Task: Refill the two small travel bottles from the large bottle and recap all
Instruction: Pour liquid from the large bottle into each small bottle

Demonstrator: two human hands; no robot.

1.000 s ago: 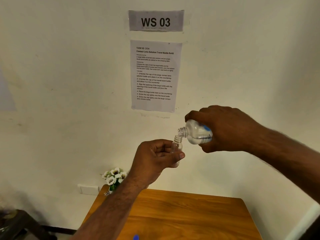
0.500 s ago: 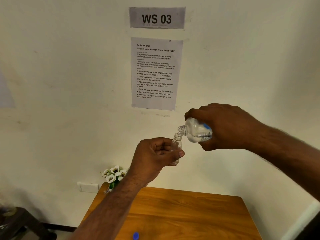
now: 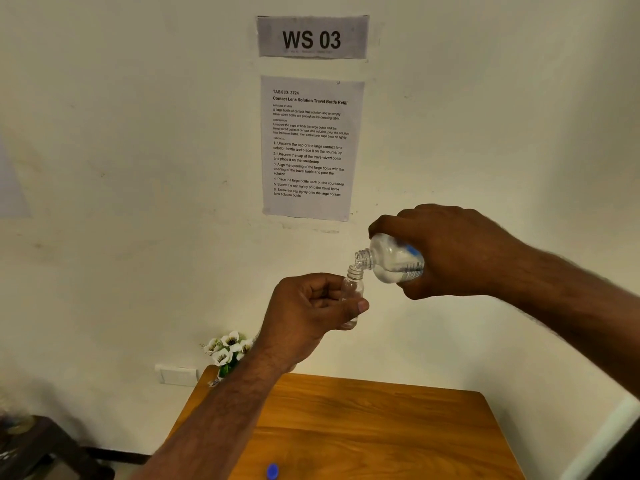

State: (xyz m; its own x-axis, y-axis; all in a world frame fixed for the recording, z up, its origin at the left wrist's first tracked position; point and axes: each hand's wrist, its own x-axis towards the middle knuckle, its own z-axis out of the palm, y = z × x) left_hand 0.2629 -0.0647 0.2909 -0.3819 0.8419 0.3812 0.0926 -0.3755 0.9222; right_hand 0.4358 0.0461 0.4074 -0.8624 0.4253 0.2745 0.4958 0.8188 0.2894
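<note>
My left hand (image 3: 308,308) grips a small clear travel bottle (image 3: 352,289), held upright with its cap off, well above the table. My right hand (image 3: 450,251) holds the large clear bottle (image 3: 393,259), which has a blue-and-white label and is tipped to the left. Its open threaded mouth sits right over the small bottle's neck, touching or nearly touching it. A blue cap (image 3: 272,471) lies on the wooden table (image 3: 381,427) at the bottom edge of the view. Only one travel bottle is visible.
White artificial flowers (image 3: 227,351) stand at the table's far left corner against the wall. A printed task sheet (image 3: 310,147) and a "WS 03" sign (image 3: 311,38) hang on the wall. A dark low stand (image 3: 38,445) is at the lower left.
Both hands have risen slightly in the view. The large bottle's mouth has stayed over the small bottle's neck. More of the blue cap now shows at the bottom edge.
</note>
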